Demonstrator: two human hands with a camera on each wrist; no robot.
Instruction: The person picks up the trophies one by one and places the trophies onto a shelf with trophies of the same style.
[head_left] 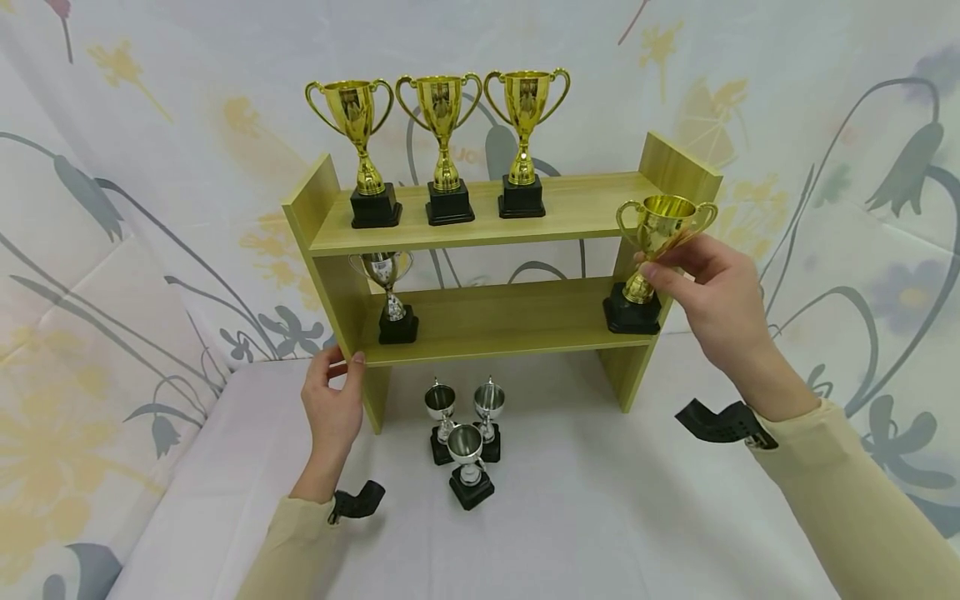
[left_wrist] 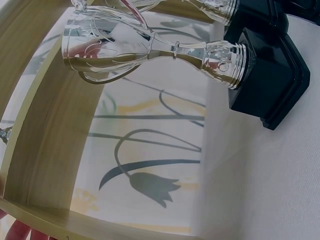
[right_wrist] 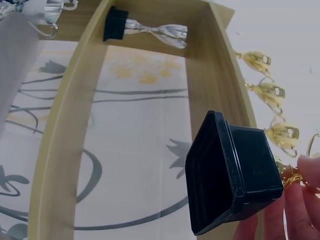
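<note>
Your right hand (head_left: 708, 292) holds a gold trophy cup (head_left: 654, 250) by its stem, thumb and fingers pinched just under the bowl, so the bowl and both handles stand above your grip and the black base (head_left: 632, 312) hangs below it. The trophy is upright at the right end of the wooden shelf unit (head_left: 495, 325), its base at the front right corner of the lower shelf; whether the base rests on the board or hangs just off it cannot be told from the head view. In the right wrist view you look at the underside of that black base (right_wrist: 225, 180) with your fingertips (right_wrist: 305, 200) beside it, and the shelf frame runs past behind. Your left hand (head_left: 333, 408) grips the left upright of the shelf unit at the front edge of the lower shelf, thumb and fingers curled round the board. Three gold trophies (head_left: 442, 142) stand in a row on the top shelf, well apart from your right hand. A silver trophy (head_left: 390, 292) stands at the left end of the lower shelf, near your left hand. Three small silver trophies (head_left: 465, 442) stand close together on the white tabletop (head_left: 600, 517) under the shelf, between your two arms.
</note>
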